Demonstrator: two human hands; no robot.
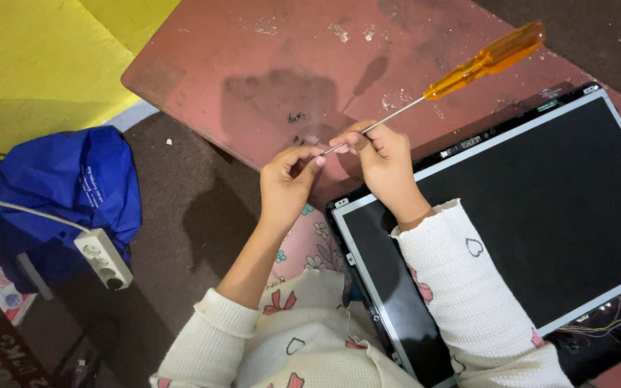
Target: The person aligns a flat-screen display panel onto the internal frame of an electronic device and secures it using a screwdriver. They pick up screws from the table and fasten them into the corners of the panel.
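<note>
At the bottom of the frame, two arms in cream knit sleeves with heart patterns reach up over a flat display panel (pixel 540 215), dark with a pale frame, lying at lower right on the reddish counter (pixel 267 50). Mid-frame, the right hand (pixel 386 162) pinches the thin metal shaft of a screwdriver (pixel 468 68); its translucent orange handle slants toward the upper right. The left hand (pixel 287 183), its grip nearly closed, meets the tip, perhaps holding something small. A blue bag (pixel 73 187) sits far left.

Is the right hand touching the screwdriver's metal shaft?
Touching. The head view shows the right hand pinching the screwdriver shaft near its tip between fingers and thumb.
</note>
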